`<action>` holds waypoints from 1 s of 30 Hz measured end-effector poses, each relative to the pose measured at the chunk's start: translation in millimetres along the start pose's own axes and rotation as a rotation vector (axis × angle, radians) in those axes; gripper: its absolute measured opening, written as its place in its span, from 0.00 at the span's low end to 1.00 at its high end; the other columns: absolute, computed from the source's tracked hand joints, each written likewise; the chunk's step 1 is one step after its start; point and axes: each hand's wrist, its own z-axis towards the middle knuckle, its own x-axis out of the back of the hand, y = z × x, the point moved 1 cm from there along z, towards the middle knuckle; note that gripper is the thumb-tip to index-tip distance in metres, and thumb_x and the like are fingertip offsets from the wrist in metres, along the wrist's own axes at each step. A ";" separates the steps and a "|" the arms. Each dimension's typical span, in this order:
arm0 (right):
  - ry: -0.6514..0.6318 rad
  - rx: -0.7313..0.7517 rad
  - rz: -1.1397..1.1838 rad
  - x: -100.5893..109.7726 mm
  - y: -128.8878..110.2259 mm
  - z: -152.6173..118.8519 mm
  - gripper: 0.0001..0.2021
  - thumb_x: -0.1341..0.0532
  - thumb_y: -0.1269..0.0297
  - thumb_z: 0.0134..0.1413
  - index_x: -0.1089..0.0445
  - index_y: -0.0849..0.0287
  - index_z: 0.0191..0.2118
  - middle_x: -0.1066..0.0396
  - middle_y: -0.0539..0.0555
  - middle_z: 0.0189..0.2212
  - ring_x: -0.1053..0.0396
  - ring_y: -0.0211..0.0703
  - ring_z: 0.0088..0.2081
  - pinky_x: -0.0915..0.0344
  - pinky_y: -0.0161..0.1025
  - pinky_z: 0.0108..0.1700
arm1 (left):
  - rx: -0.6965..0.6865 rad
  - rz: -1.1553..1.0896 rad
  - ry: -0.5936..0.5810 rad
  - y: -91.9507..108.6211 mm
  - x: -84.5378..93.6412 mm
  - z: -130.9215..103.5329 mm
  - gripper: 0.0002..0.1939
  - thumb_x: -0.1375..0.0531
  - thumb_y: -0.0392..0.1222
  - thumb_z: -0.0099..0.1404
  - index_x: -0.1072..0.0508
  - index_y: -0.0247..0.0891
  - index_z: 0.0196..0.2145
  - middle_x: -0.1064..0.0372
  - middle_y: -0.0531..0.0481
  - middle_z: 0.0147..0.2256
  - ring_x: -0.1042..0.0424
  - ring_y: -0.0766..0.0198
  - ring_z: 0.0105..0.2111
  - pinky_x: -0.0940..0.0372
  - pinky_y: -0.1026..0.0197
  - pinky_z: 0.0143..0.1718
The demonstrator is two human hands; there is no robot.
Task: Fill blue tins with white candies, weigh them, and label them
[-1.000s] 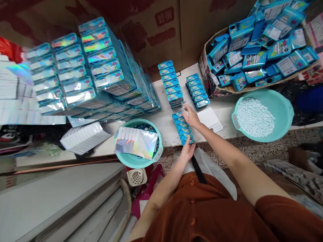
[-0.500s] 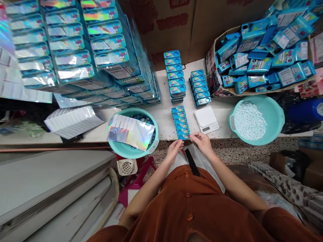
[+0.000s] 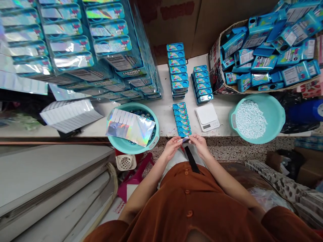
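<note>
My left hand (image 3: 172,148) and my right hand (image 3: 199,144) meet at the table's front edge, fingers pinched. Between them they hold a small shiny strip, seemingly a holographic sticker (image 3: 185,139), one end in each hand. Just beyond the fingertips is a short row of blue printed boxes (image 3: 182,117), the nearest one partly hidden by the hands. Behind it stand a taller row of the same boxes (image 3: 178,69) and another row (image 3: 202,84) to its right. A white digital scale (image 3: 207,116) lies right of the short row.
On the left, a turquoise basin (image 3: 121,145) bears a sheet of holographic stickers (image 3: 131,126). A second basin (image 3: 276,117) with white pellets sits on the right. A carton (image 3: 214,67) of loose blue boxes stands behind it. Wrapped box stacks (image 3: 121,64) rise at the back left.
My hands have come closer together, and the shiny strip now shows between their fingers. The view has shifted slightly.
</note>
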 end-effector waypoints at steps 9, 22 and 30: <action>0.239 0.150 -0.119 4.5 34.1 20.1 0.16 0.32 0.52 0.37 0.27 0.59 0.29 0.27 0.52 0.30 0.32 0.42 0.34 0.36 0.40 0.43 | -0.340 0.273 0.214 5.8 19.2 27.8 0.17 0.30 0.37 0.45 0.28 0.37 0.34 0.28 0.51 0.28 0.28 0.67 0.31 0.34 0.62 0.41; -0.042 0.161 -0.193 -0.1 21.0 6.5 0.18 0.41 0.48 0.49 0.24 0.57 0.34 0.27 0.51 0.30 0.34 0.39 0.30 0.38 0.36 0.35 | -0.292 0.370 0.057 23.2 7.2 -4.6 0.17 0.31 0.39 0.46 0.27 0.37 0.35 0.27 0.49 0.30 0.28 0.66 0.32 0.34 0.62 0.41; -0.020 0.213 -0.254 -3.3 27.4 7.2 0.15 0.36 0.50 0.43 0.25 0.58 0.26 0.27 0.51 0.25 0.32 0.42 0.29 0.37 0.38 0.35 | -0.285 0.390 0.085 18.8 13.9 6.9 0.17 0.31 0.39 0.46 0.28 0.37 0.35 0.27 0.49 0.30 0.27 0.65 0.32 0.34 0.60 0.42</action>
